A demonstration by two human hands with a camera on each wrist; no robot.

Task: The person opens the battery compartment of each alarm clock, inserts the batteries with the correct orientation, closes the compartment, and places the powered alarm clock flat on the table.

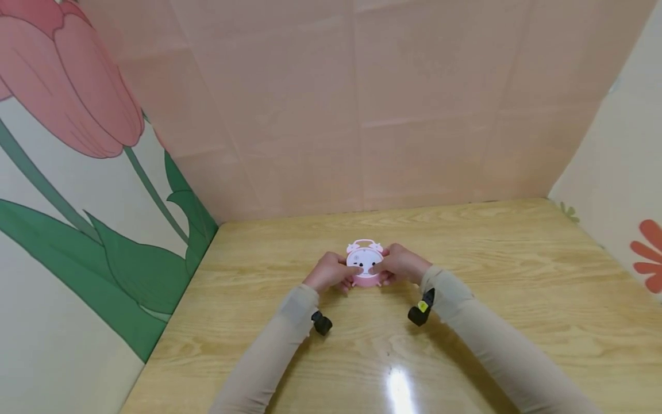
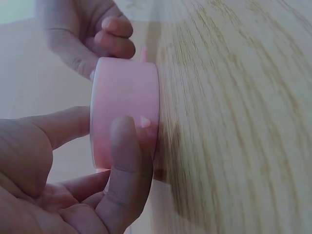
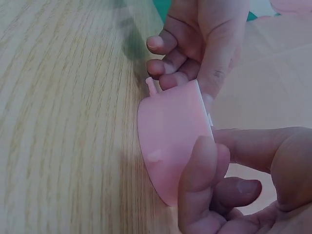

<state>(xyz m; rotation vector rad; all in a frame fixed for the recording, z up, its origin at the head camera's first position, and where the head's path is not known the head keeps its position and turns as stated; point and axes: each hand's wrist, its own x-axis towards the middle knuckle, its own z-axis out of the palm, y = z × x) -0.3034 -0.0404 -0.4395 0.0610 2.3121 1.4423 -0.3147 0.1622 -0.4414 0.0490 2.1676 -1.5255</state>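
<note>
Two hands meet at a small pink alarm clock [image 1: 365, 264] that stands on the wooden counter [image 1: 486, 270], near its far edge and about midway across. At the far left rises a wall panel painted with a large pink tulip [image 1: 62, 75] and green leaves. Next comes the left hand [image 1: 331, 272], its thumb and fingers curled round the clock's left side; in the left wrist view the thumb lies across the front face while a finger [image 2: 127, 165] presses the pink rim. The clock sits upright with its white face towards the person, two little bells and a handle on top. The right hand [image 1: 400, 264] holds the right side in the same way, thumb on the face and fingers wrapped behind the pink body [image 3: 168, 146]. Both arms wear beige sleeves [image 1: 496, 339], each with a small black device at the wrist. Behind the clock stands a plain pink backdrop [image 1: 362, 103]; to the far right, a pale wall panel shows an orange flower [image 1: 649, 253].
</note>
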